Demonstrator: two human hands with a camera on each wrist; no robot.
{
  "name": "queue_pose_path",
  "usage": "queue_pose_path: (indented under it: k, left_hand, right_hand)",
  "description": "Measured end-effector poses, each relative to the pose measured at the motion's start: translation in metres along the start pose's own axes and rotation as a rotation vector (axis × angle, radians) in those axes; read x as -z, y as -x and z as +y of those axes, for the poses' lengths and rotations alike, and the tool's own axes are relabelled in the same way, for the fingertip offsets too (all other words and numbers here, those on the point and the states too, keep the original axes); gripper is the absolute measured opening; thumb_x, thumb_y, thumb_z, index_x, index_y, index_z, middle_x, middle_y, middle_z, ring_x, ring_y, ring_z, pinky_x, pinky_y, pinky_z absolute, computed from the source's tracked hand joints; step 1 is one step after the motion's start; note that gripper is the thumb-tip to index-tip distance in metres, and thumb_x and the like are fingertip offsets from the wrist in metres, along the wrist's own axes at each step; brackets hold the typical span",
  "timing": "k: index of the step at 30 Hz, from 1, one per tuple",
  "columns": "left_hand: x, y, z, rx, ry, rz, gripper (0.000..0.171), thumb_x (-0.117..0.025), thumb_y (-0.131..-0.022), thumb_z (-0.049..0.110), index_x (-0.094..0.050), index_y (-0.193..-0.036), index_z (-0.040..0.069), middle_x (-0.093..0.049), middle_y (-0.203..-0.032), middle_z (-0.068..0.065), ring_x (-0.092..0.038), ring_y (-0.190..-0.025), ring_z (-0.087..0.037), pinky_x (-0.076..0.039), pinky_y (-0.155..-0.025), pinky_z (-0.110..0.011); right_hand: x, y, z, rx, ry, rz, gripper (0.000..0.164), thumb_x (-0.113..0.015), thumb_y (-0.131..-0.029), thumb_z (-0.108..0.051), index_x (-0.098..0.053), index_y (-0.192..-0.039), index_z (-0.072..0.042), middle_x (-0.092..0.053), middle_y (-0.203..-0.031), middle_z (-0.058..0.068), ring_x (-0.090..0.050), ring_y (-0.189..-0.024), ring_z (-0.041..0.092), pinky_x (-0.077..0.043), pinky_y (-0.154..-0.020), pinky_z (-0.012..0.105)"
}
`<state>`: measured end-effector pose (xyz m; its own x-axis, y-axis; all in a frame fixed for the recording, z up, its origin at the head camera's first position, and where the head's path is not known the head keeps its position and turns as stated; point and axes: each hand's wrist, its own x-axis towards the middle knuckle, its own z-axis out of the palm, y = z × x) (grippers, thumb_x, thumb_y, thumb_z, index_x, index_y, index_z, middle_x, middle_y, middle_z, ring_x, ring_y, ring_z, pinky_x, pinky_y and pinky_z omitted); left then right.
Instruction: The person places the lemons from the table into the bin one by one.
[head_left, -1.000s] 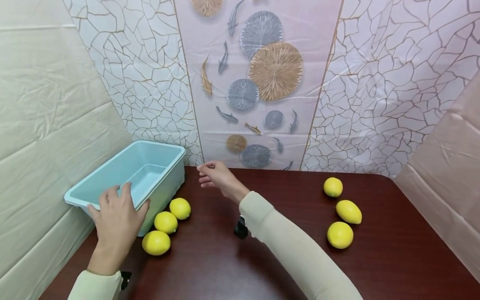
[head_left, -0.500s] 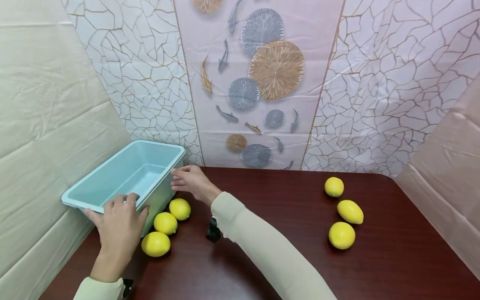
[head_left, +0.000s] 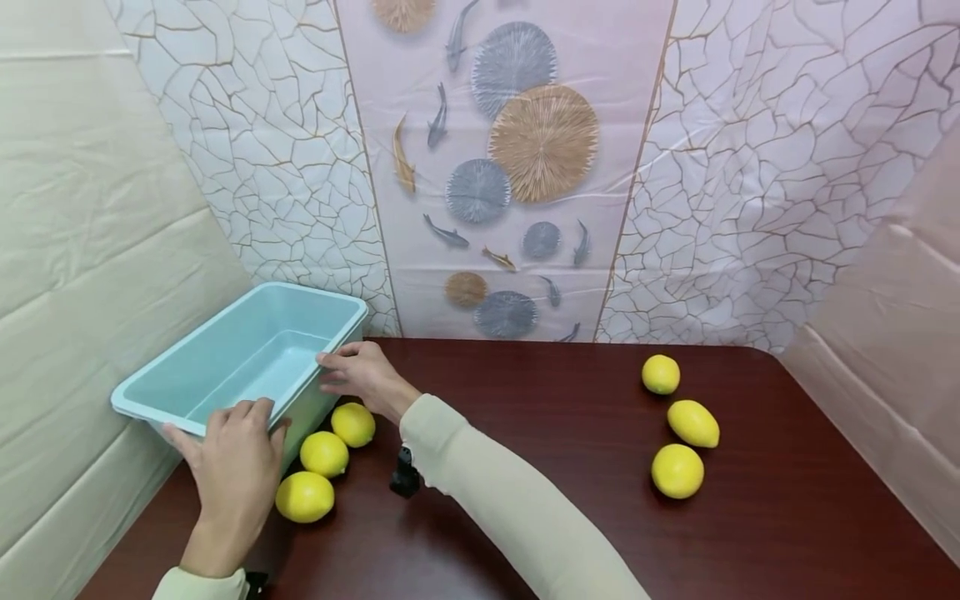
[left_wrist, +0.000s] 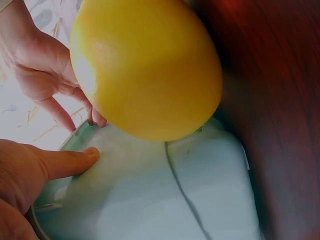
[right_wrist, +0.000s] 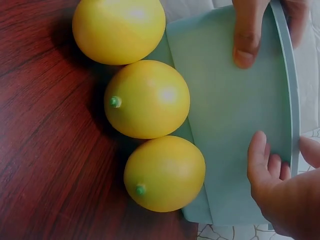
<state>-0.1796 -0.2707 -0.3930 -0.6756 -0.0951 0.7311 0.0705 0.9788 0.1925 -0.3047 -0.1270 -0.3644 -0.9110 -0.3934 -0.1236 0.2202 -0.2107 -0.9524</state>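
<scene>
A light-blue plastic bin [head_left: 225, 350] stands at the left of the table. My left hand [head_left: 236, 467] grips the rim near its front corner, the thumb on the outer wall and the other fingers over the edge. Farther back, my right hand [head_left: 367, 379] holds the long right-hand rim. In the right wrist view its thumb [right_wrist: 310, 151] is on the inner side, with the other fingers along the outside. Three yellow lemons sit in a row against the bin's right wall: a back one [head_left: 354, 425], a middle one [head_left: 324, 454] and a front one [head_left: 305, 497].
On the right side of the dark red-brown table [head_left: 525, 433] lie three more lemons, a rear one [head_left: 661, 374], a middle one [head_left: 693, 423] and a front one [head_left: 677, 471]. Patterned cloth [head_left: 480, 250] hangs behind, and a plain cloth wall [head_left: 97, 250] borders the bin.
My right hand has come left from the middle of the table onto the bin's rim. My left hand has settled slightly lower at its corner. The lemons stay where they were.
</scene>
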Motion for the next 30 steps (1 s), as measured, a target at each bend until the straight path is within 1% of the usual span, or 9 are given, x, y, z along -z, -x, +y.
queue_pose_path:
  k: [4, 6, 9, 13, 17, 19, 22, 26, 30]
  left_hand:
    - [0.001, 0.001, -0.001, -0.029, 0.006, 0.027, 0.033, -0.092, -0.072, 0.000, -0.069, -0.096, -0.004, -0.071, -0.092, -0.026, -0.061, -0.095, -0.055, -0.008, -0.104, -0.093]
    - [0.001, 0.001, -0.001, -0.050, 0.004, 0.047, 0.033, -0.092, -0.072, 0.000, -0.069, -0.096, -0.004, -0.071, -0.093, -0.026, -0.061, -0.095, -0.055, -0.010, -0.104, -0.092]
    - [0.001, -0.001, -0.001, -0.071, -0.003, 0.073, 0.033, -0.092, -0.072, -0.001, -0.069, -0.097, -0.004, -0.071, -0.095, -0.027, -0.061, -0.098, -0.055, -0.012, -0.106, -0.091]
    - [0.002, -0.002, -0.001, -0.076, -0.009, 0.088, 0.032, -0.091, -0.073, -0.001, -0.069, -0.097, -0.003, -0.070, -0.098, -0.027, -0.060, -0.101, -0.055, -0.011, -0.110, -0.088]
    - [0.005, 0.000, -0.002, -0.097, -0.021, 0.110, 0.031, -0.089, -0.074, -0.003, -0.070, -0.098, -0.003, -0.071, -0.098, -0.026, -0.060, -0.101, -0.055, -0.012, -0.113, -0.085]
    - [0.006, 0.000, -0.002, -0.112, -0.020, 0.127, 0.031, -0.089, -0.074, -0.003, -0.070, -0.099, -0.003, -0.071, -0.099, -0.026, -0.059, -0.101, -0.055, -0.011, -0.115, -0.083]
    - [0.008, 0.000, -0.002, -0.130, -0.003, 0.148, 0.030, -0.088, -0.074, -0.005, -0.070, -0.098, -0.003, -0.070, -0.101, -0.025, -0.058, -0.102, -0.055, -0.010, -0.118, -0.080]
    - [0.009, 0.000, 0.000, -0.157, 0.030, 0.168, 0.028, -0.085, -0.075, -0.006, -0.070, -0.098, -0.003, -0.069, -0.103, -0.023, -0.056, -0.101, -0.054, -0.009, -0.121, -0.076]
    - [0.011, 0.000, 0.001, -0.189, 0.044, 0.187, 0.026, -0.083, -0.076, -0.006, -0.070, -0.098, -0.003, -0.069, -0.103, -0.022, -0.055, -0.097, -0.054, -0.008, -0.123, -0.073]
  right_hand:
    - [0.000, 0.001, -0.001, -0.013, -0.012, -0.005, 0.008, -0.075, -0.098, -0.006, -0.068, -0.098, -0.002, -0.066, -0.101, 0.007, -0.070, -0.085, 0.020, -0.062, -0.090, 0.042]
    - [0.001, 0.001, -0.002, -0.015, -0.019, -0.010, 0.009, -0.075, -0.098, -0.005, -0.068, -0.093, -0.003, -0.066, -0.100, 0.007, -0.069, -0.082, 0.018, -0.062, -0.089, 0.041]
    - [0.003, 0.002, -0.004, -0.010, -0.028, -0.018, 0.011, -0.075, -0.098, -0.005, -0.067, -0.090, -0.003, -0.066, -0.100, 0.008, -0.069, -0.084, 0.019, -0.063, -0.088, 0.040]
    - [0.005, 0.005, -0.007, 0.004, -0.036, -0.035, 0.011, -0.074, -0.099, -0.006, -0.066, -0.093, -0.003, -0.065, -0.103, 0.008, -0.071, -0.089, 0.020, -0.062, -0.089, 0.039]
    - [0.008, 0.011, -0.009, 0.021, -0.048, -0.061, 0.009, -0.073, -0.100, -0.006, -0.065, -0.098, -0.003, -0.066, -0.105, 0.008, -0.072, -0.091, 0.021, -0.061, -0.093, 0.041]
    - [0.011, 0.013, -0.011, 0.025, -0.084, -0.068, 0.008, -0.072, -0.100, -0.005, -0.065, -0.101, -0.001, -0.067, -0.105, 0.009, -0.071, -0.093, 0.022, -0.060, -0.095, 0.042]
    - [0.017, 0.016, -0.015, 0.014, -0.192, -0.045, 0.008, -0.070, -0.101, -0.001, -0.065, -0.107, 0.001, -0.066, -0.107, 0.011, -0.069, -0.096, 0.023, -0.059, -0.098, 0.042]
    - [0.028, 0.016, -0.022, 0.024, -0.339, 0.035, 0.009, -0.066, -0.102, 0.002, -0.063, -0.111, 0.003, -0.066, -0.107, 0.013, -0.068, -0.100, 0.026, -0.057, -0.101, 0.042]
    - [0.041, 0.018, -0.027, 0.052, -0.392, 0.098, 0.018, -0.065, -0.103, 0.001, -0.056, -0.118, 0.002, -0.064, -0.109, 0.014, -0.066, -0.099, 0.027, -0.056, -0.103, 0.043]
